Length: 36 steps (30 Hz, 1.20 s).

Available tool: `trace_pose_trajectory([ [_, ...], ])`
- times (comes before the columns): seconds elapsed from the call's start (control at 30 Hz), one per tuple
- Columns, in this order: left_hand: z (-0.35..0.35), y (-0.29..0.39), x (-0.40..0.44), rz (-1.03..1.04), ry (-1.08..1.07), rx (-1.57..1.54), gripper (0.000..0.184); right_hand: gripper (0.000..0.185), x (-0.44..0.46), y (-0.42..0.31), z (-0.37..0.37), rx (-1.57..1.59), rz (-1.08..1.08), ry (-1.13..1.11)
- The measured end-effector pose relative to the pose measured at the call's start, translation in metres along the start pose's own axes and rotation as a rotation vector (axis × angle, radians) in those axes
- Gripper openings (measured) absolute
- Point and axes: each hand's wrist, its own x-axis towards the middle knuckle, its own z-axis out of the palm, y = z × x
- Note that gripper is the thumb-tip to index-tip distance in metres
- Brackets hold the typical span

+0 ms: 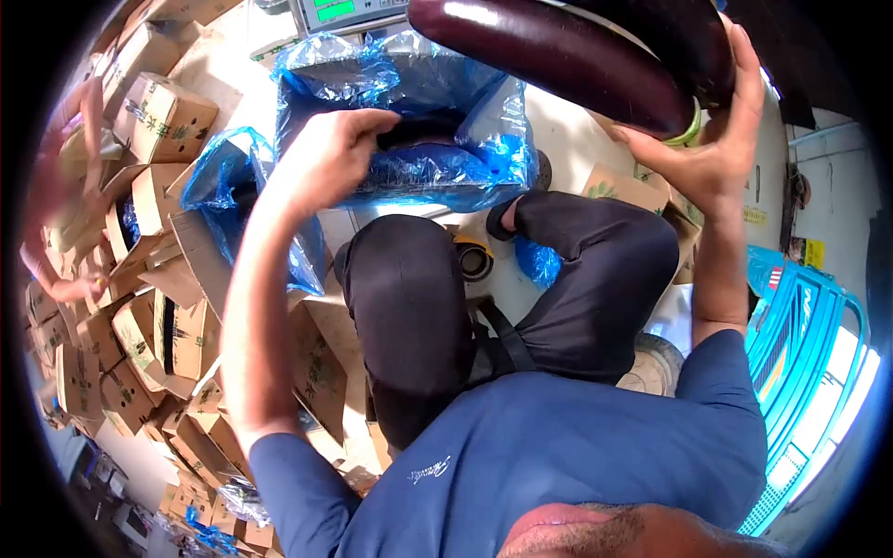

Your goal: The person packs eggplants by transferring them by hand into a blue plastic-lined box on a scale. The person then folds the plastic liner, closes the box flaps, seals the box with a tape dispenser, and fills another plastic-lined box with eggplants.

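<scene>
My right hand (712,153) grips the stem end of a large dark purple eggplant (567,70), which is raised above the floor on the right. A second eggplant (684,42) lies alongside it against my fingers, partly cut off by the frame's top. My left hand (330,158) is over the left side of a box lined with blue plastic (502,139), its fingers curled and their undersides hidden. Beside those fingertips another eggplant (423,133) lies inside the box; whether they touch it is unclear.
A scale with a green display (335,9) stands behind the box. Many cardboard boxes (167,116) crowd the left, where another person's arm (60,279) shows. A turquoise plastic chair (800,325) is at right. A tape roll (476,260) lies between my legs.
</scene>
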Motion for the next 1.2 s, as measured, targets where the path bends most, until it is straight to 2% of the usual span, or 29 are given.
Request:
trace_pose_trajectory([
  [0.03, -0.001, -0.017, 0.012, -0.003, -0.088, 0.131, 0.031, 0.121, 0.008, -0.007, -0.015, -0.318, -0.073, -0.102],
  [0.07, 0.009, -0.038, 0.025, -0.006, -0.164, 0.206, 0.029, 0.116, 0.013, -0.009, -0.015, -0.442, -0.136, -0.159],
  [0.1, 0.016, -0.048, 0.038, -0.003, -0.329, 0.337, 0.028, 0.111, 0.019, -0.010, -0.014, -0.562, -0.206, -0.210],
  [0.13, 0.019, -0.048, 0.047, 0.001, -0.493, 0.470, 0.030, 0.106, 0.025, -0.007, -0.003, -0.526, -0.274, -0.233],
  [0.2, 0.018, -0.042, 0.047, -0.067, -0.649, 0.471, 0.046, 0.098, 0.036, -0.002, 0.024, -0.462, -0.374, -0.258],
  [0.23, 0.004, -0.016, 0.035, -0.150, -0.625, 0.384, 0.061, 0.094, 0.038, -0.010, 0.042, -0.422, -0.373, -0.250],
  [0.27, 0.003, -0.022, 0.021, -0.209, -0.559, 0.402, 0.065, 0.091, 0.039, -0.016, 0.059, -0.388, -0.359, -0.254],
  [0.3, -0.008, -0.013, 0.004, -0.176, -0.550, 0.419, 0.063, 0.087, 0.036, -0.023, 0.074, -0.349, -0.335, -0.286],
  [0.33, -0.014, -0.011, -0.012, -0.090, -0.518, 0.465, 0.058, 0.100, 0.031, -0.030, 0.084, -0.233, -0.276, -0.343],
  [0.4, -0.025, 0.006, -0.036, -0.104, -0.572, 0.651, 0.042, 0.108, 0.028, -0.032, 0.104, -0.109, -0.211, -0.584],
  [0.43, -0.022, 0.001, -0.050, -0.052, -0.489, 0.674, 0.035, 0.098, 0.024, -0.029, 0.122, 0.002, -0.202, -0.581],
  [0.47, -0.019, -0.006, -0.062, -0.004, -0.401, 0.696, 0.030, 0.097, 0.025, -0.030, 0.131, -0.080, -0.222, -0.666],
  [0.53, -0.016, -0.006, -0.069, 0.058, -0.309, 0.790, 0.027, 0.074, 0.023, -0.031, 0.154, -0.163, -0.246, -0.751],
  [0.63, -0.009, -0.017, -0.073, 0.059, -0.187, 0.837, 0.026, 0.074, 0.018, -0.035, 0.180, -0.081, -0.202, -0.815],
  [0.73, -0.002, -0.024, -0.077, 0.016, -0.150, 0.729, 0.026, 0.091, 0.026, -0.040, 0.202, -0.141, -0.041, -1.082],
  [0.87, 0.002, -0.033, -0.083, 0.011, -0.101, 0.543, 0.027, 0.097, 0.018, -0.030, 0.236, -0.112, 0.094, -0.991],
  [1.0, 0.005, -0.039, -0.084, 0.048, 0.018, 0.452, 0.025, 0.091, -0.011, -0.022, 0.260, -0.019, 0.241, -0.851],
  [1.03, 0.006, -0.040, -0.083, 0.060, 0.047, 0.429, 0.025, 0.099, -0.032, -0.012, 0.267, -0.003, 0.268, -0.883],
  [1.07, 0.005, -0.039, -0.083, 0.063, 0.044, 0.429, 0.025, 0.091, -0.058, 0.007, 0.279, -0.106, 0.295, -1.023],
  [1.13, 0.006, -0.036, -0.084, 0.061, 0.040, 0.430, 0.026, 0.077, -0.082, 0.015, 0.279, -0.372, 0.307, -1.027],
  [1.2, 0.007, -0.037, -0.086, 0.059, 0.059, 0.393, 0.028, 0.070, -0.064, 0.013, 0.277, -0.380, 0.327, -1.229],
])
